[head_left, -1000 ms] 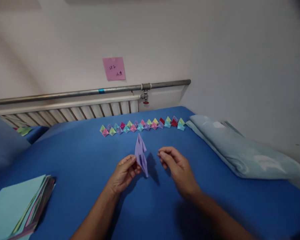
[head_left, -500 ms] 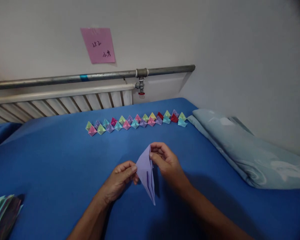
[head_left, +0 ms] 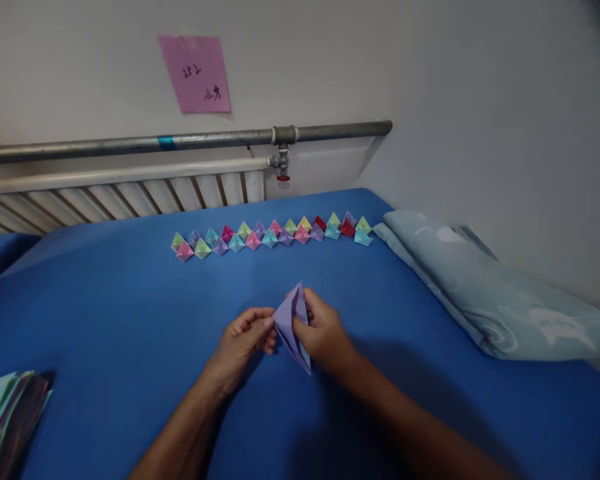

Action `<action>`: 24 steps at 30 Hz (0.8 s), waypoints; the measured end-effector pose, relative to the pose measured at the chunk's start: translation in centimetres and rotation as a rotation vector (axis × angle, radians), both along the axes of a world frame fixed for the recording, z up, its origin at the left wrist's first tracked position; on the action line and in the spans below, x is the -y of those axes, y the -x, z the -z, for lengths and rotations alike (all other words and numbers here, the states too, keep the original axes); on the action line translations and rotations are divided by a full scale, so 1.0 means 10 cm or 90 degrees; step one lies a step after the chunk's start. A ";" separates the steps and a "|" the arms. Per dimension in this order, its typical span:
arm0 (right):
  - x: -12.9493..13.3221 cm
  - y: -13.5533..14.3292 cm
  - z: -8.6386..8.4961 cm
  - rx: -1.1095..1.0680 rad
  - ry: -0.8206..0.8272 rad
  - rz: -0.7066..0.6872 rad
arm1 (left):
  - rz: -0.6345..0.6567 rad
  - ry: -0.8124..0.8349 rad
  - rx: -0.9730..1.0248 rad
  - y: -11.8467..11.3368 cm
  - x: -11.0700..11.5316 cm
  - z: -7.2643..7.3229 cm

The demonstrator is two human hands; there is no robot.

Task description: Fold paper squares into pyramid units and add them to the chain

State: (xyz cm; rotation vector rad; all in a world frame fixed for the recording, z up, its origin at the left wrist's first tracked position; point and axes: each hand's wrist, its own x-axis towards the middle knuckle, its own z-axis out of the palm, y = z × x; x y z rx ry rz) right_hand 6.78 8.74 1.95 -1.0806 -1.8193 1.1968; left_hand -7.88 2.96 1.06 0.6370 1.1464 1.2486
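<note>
Gently: left hand [head_left: 240,343] pinches purple paper [head_left: 285,316] by left corner, mid-frame; right hand [head_left: 329,339] clasps opposite side, thumb inside fold. Light, even grip best spares creases.

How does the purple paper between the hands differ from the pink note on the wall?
The purple paper is folded and partly opened; the pink note is flat. The purple paper shows no writing, while the pink note bears dark handwriting. Both are paper.
</note>
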 end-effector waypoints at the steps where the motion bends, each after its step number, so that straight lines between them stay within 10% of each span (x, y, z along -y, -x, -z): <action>1: 0.00 0.00 0.01 0.047 -0.052 0.013 | -0.006 -0.013 -0.007 -0.01 0.01 -0.01; 11: 0.07 0.03 0.07 0.112 -0.331 -0.065 | -0.051 -0.076 -0.261 -0.12 0.10 -0.01; 24: -0.02 0.07 0.15 0.172 -0.275 -0.032 | -0.093 -0.044 -0.487 -0.20 0.16 0.11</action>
